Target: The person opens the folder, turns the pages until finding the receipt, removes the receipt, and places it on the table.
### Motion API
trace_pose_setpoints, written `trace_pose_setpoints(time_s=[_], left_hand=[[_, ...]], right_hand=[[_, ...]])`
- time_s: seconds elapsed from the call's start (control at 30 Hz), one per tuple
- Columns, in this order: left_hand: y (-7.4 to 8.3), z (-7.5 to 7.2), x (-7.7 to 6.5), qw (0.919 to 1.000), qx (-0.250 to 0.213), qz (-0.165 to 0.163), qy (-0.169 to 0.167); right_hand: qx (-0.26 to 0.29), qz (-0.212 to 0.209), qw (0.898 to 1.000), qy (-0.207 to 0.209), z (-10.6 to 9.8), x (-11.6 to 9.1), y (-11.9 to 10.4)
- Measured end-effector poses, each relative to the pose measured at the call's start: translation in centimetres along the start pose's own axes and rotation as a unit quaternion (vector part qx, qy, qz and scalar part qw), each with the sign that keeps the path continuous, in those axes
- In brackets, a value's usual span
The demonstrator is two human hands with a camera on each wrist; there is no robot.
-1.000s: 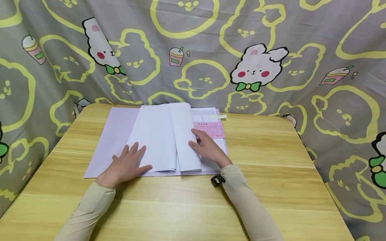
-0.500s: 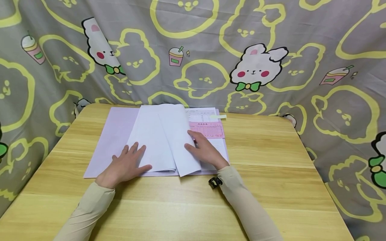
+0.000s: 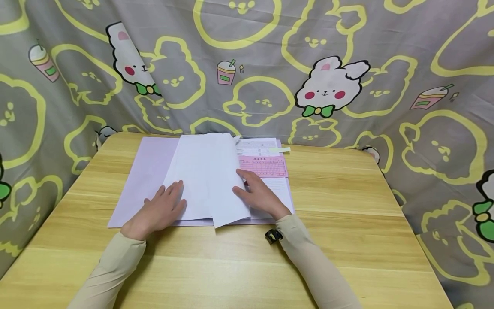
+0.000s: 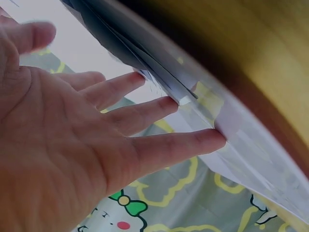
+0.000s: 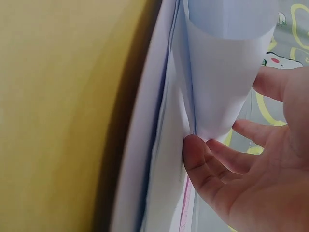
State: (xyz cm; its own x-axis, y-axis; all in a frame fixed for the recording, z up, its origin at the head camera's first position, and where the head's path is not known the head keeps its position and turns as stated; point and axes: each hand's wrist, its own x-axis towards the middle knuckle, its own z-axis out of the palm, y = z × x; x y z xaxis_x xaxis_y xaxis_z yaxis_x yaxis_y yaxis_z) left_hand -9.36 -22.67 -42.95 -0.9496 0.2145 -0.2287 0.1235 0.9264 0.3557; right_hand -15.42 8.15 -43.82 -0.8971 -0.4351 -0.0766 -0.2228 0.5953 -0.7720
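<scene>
A lilac folder (image 3: 133,184) lies spread on the table with white papers on it. One large white sheet (image 3: 221,184) is bent over leftward into a loose curl, its lower corner jutting past the folder's front edge. My right hand (image 3: 260,194) touches the outside of this curl from the right, with relaxed, slightly bent fingers (image 5: 241,157). My left hand (image 3: 159,211) rests on the left pages with its fingers extended. In the left wrist view, its fingertips (image 4: 212,140) meet the papers. A pink printed slip (image 3: 266,166) shows right of the curl.
Pale sticky tab (image 3: 281,149) juts from a printed form (image 3: 254,146) at the right. A small black device (image 3: 273,236) sits by the right sleeve. The wooden table (image 3: 216,266) extends around the folder, against a grey patterned curtain (image 3: 262,47).
My right hand has moved slightly left, pushing the curled sheet further over the left pages. More of the pink slip is uncovered. My left hand stays in place, its thumb drawn in.
</scene>
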Motion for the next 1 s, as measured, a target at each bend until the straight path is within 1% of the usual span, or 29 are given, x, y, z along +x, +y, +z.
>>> trace_pose_setpoints(time_s=[0.1,0.3,0.63,0.9,1.0], left_hand=[[0.1,0.0,0.0,1.0,-0.007,-0.007,0.0],[0.4,-0.1,0.1,0.9998,-0.004,-0.017,0.001],[0.5,0.1,0.2,0.9998,0.005,-0.016,0.01],[0.4,0.1,0.2,0.9998,0.005,-0.018,0.009],[0.4,0.1,0.2,0.9998,0.004,-0.018,0.008]], right_hand=[[-0.001,-0.005,1.0,-0.005,0.1,-0.1,-0.2],[-0.01,-0.017,1.0,-0.017,0.3,-0.3,-0.5],[-0.05,-0.029,0.998,-0.027,1.1,-0.3,-1.1],[-0.065,-0.05,0.996,-0.032,1.5,-0.5,-1.4],[-0.073,-0.051,0.995,-0.035,1.7,-0.5,-1.6]])
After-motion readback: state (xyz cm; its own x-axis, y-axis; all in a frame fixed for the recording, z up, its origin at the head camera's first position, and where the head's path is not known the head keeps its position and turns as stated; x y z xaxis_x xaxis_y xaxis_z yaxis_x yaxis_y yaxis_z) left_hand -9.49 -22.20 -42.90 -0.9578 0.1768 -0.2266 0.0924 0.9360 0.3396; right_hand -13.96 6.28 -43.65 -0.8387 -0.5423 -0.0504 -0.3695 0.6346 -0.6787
